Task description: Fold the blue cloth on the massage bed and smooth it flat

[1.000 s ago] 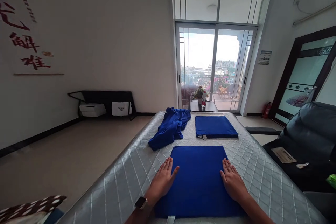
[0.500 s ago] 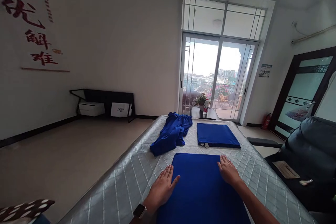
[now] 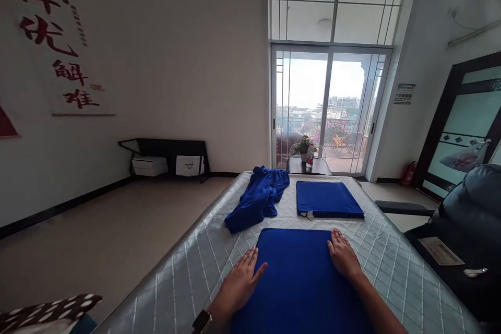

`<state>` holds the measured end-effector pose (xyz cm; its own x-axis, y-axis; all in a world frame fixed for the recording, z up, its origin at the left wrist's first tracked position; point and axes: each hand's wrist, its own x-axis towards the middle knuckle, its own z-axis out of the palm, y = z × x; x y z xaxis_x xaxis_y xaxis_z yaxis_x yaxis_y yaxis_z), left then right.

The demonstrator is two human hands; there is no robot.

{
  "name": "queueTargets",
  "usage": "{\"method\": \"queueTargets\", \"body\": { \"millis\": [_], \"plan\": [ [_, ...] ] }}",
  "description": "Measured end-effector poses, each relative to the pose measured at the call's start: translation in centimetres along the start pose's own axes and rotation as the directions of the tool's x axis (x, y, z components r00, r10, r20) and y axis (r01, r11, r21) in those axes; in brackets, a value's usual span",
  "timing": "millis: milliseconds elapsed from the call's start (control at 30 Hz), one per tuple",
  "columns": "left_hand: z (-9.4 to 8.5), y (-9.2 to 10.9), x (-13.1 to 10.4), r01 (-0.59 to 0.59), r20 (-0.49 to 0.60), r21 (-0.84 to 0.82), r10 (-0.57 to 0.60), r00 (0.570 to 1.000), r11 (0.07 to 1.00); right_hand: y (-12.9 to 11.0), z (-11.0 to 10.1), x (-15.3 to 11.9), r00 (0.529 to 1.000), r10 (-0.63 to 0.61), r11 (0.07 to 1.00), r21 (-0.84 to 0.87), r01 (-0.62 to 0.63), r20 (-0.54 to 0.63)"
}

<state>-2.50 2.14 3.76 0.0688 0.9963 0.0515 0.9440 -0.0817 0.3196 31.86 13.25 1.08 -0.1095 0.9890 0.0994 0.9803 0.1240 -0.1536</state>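
A flat blue cloth [image 3: 297,282], smooth and roughly rectangular, lies on the quilted silver-grey mattress [image 3: 188,266] right in front of me. My left hand [image 3: 240,279] rests along its left edge, fingers stretched forward and thumb out over the fabric. On its far right corner, my right hand [image 3: 344,255] lies flat with the fingers extended. Beyond it are a neatly folded blue cloth stack [image 3: 329,199] with small white tags at its near edge, and a crumpled blue garment [image 3: 258,198] to the left.
A small table [image 3: 313,168] with a potted plant [image 3: 303,145] and a bottle [image 3: 310,155] stands past the mattress's far end. To the right is a black leather chair [image 3: 473,209]. A black rack [image 3: 168,148] holding white boxes stands by the left wall.
The view has swung slightly, so the room's background sits differently. Both hands stay on the flat blue cloth at nearly the same places.
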Motion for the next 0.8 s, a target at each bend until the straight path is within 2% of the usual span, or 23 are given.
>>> {"method": "queueTargets", "body": {
  "millis": [100,167,267,333,467,567,633,733,800],
  "plan": [
    [0.1,1.0,-0.2,-0.032,-0.126,0.01,0.033,0.991,0.999,0.1,0.0,0.0,1.0,0.001,1.0,0.025,-0.001,0.004],
    [0.6,2.2,-0.3,-0.094,-0.186,0.0,0.092,0.978,0.996,0.3,0.1,0.0,1.0,0.0,0.999,0.042,0.0,-0.002],
    [1.6,5.0,-0.2,-0.252,-0.141,-0.017,0.247,0.959,0.968,0.5,0.3,0.0,1.0,0.0,0.998,0.057,0.001,-0.02],
    [2.2,7.3,0.3,-0.368,-0.079,-0.003,0.367,0.927,0.93,0.6,0.4,0.0,1.0,-0.003,0.998,0.064,0.005,-0.03],
    [3.5,12.9,3.2,-0.511,-0.033,0.062,0.514,0.857,0.857,0.7,0.6,0.0,0.999,-0.004,0.997,0.071,0.008,-0.046],
    [5.3,16.9,6.6,-0.524,-0.056,0.086,0.529,0.847,0.848,0.9,0.7,-0.1,0.998,-0.015,0.998,0.063,0.018,-0.053],
    [6.8,18.9,8.7,-0.491,-0.052,0.077,0.495,0.867,0.868,1.1,0.9,-0.1,0.998,-0.025,0.998,0.059,0.028,-0.051],
    [8.6,20.2,10.6,-0.425,0.016,0.044,0.425,0.905,0.904,1.3,1.0,-0.1,0.999,-0.036,0.998,0.059,0.038,-0.039],
    [9.0,19.8,10.9,-0.407,0.053,0.033,0.405,0.913,0.913,1.3,1.0,0.0,0.999,-0.029,0.997,0.068,0.032,-0.035]
  ]
}}
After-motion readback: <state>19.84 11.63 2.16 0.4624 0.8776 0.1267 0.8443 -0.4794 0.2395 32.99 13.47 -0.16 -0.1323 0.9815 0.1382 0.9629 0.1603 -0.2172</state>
